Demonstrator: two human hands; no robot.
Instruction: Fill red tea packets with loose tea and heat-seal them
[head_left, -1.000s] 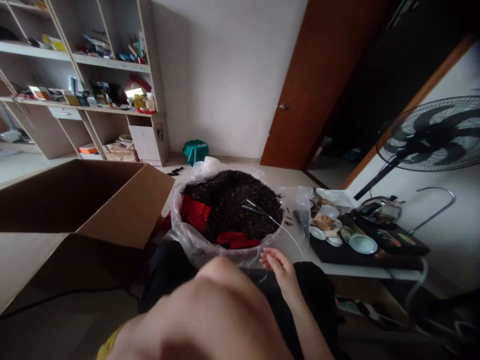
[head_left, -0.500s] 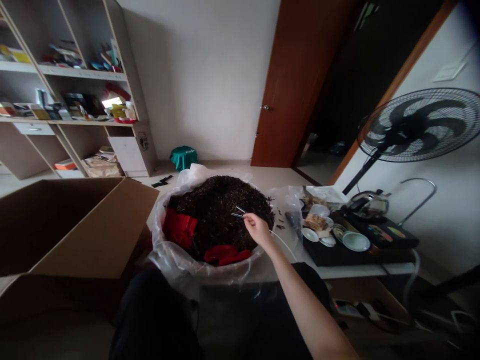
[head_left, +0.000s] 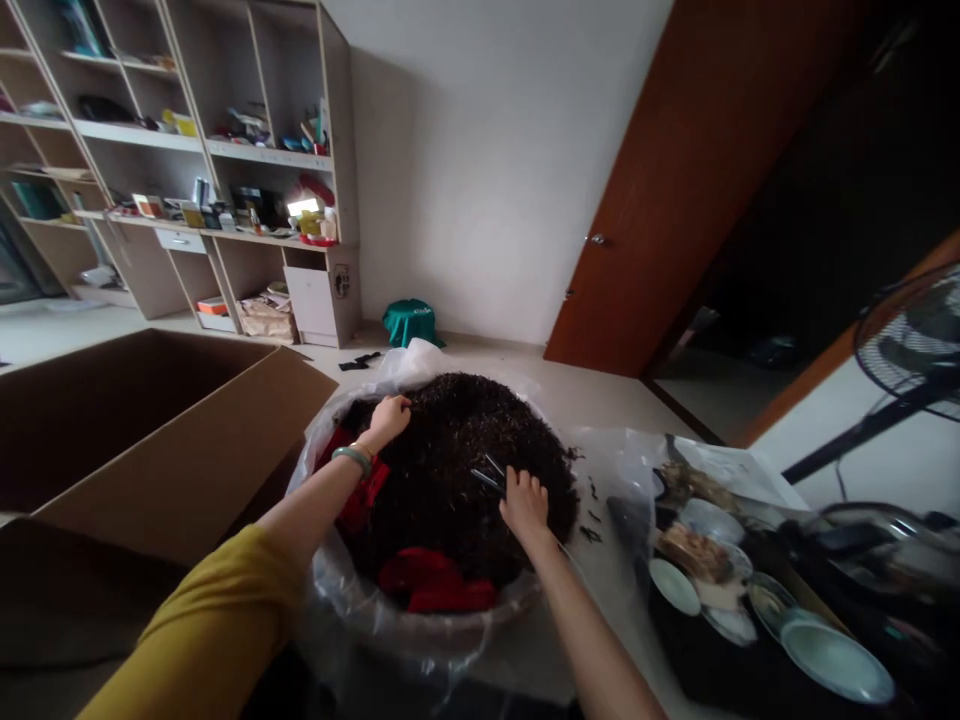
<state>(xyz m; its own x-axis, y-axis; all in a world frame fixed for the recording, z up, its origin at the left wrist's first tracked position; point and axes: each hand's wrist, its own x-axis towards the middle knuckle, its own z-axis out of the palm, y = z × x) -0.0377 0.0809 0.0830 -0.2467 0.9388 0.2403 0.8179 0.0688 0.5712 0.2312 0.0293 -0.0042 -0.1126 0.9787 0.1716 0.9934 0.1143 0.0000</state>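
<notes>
I have both hands over a broad heap of dark, loose, dried shreds [head_left: 465,430] in a round container lined with clear plastic [head_left: 375,620]. My right hand [head_left: 525,502] is at the heap's near right, its fingers closed around a slim, dark, two-armed tool [head_left: 489,474]; the tool's arms stand slightly apart and point up and left. My left hand [head_left: 390,422] reaches to the upper left of the heap, fingers drawn narrow at the shreds; I cannot tell whether they pinch anything. A green bangle [head_left: 352,458] circles that wrist.

One red crinkled piece [head_left: 365,500] lies partly under my left forearm, and a second red piece [head_left: 435,582] lies at the near edge of the heap. An open brown cardboard box [head_left: 202,450] sits to the left. To the right, a black mat [head_left: 679,645] carries a small white bowl [head_left: 675,587] and a larger pale bowl [head_left: 836,657].
</notes>
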